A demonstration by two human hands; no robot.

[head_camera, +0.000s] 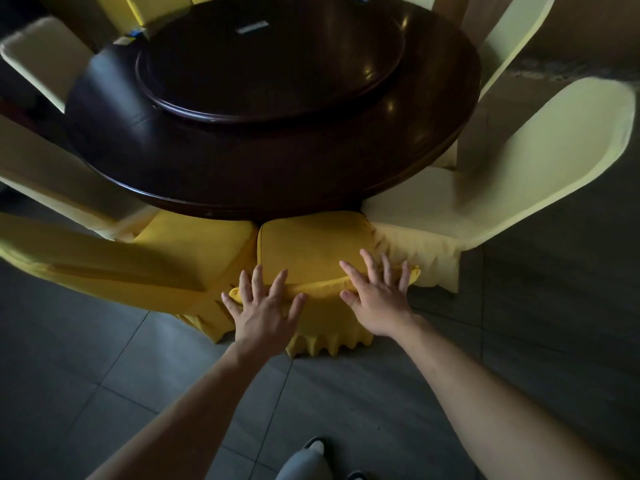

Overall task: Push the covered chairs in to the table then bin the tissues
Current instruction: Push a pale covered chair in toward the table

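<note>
A chair in a deep yellow cover (311, 249) stands right in front of me, its seat partly under the edge of the round dark wooden table (277, 174). My left hand (265, 311) lies with spread, straight fingers on the left part of the chair's back top. My right hand (379, 294) lies the same way on the right part. Another deep yellow covered chair (145, 265) stands close on the left, and a pale yellow covered chair (502, 195) close on the right. No tissues are plainly visible; a small white object (251, 28) lies on the table's far side.
A raised round turntable (270, 57) sits on the table's middle. More pale covered chairs ring the table at the left (41, 60) and far right (512, 39). Grey floor tiles (346, 410) spread below, with my foot (313, 446) at the bottom.
</note>
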